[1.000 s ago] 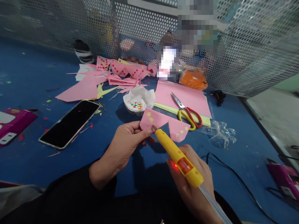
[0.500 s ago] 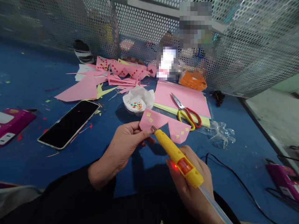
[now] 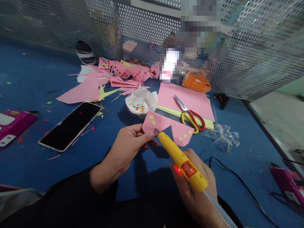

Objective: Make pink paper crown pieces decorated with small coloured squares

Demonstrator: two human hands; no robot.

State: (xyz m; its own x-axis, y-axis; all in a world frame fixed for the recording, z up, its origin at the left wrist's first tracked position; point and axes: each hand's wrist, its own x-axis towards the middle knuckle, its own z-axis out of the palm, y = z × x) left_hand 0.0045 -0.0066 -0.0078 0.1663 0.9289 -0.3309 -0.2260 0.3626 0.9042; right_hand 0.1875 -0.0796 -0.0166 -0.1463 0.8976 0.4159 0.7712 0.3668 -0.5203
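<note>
My left hand (image 3: 127, 145) pinches the left part of a pink paper piece (image 3: 161, 121) between thumb and fingers. The paper has a V-shaped notch in its lower edge and several small yellow squares on both ends. My right hand (image 3: 199, 186) is wrapped around a yellow hot glue gun (image 3: 178, 155), with a red light glowing at its side and a clear glue stick out of its back. The gun's metal tip is at the paper, close to my left thumb; whether it touches cannot be seen. A paper-lined bowl (image 3: 142, 100) of tiny coloured paper bits stands just beyond.
Scissors (image 3: 188, 114) lie on a stack of coloured paper (image 3: 163, 95). Pink scraps (image 3: 80, 88), a phone (image 3: 71, 126) and a purple device (image 3: 16, 126) are at left. A black cable (image 3: 239, 182) runs on the right. A perforated metal panel (image 3: 147, 19) borders the back.
Almost nothing differs. Both hands, the paper and the glue gun hold nearly the same place, and the whole view has shifted very slightly.
</note>
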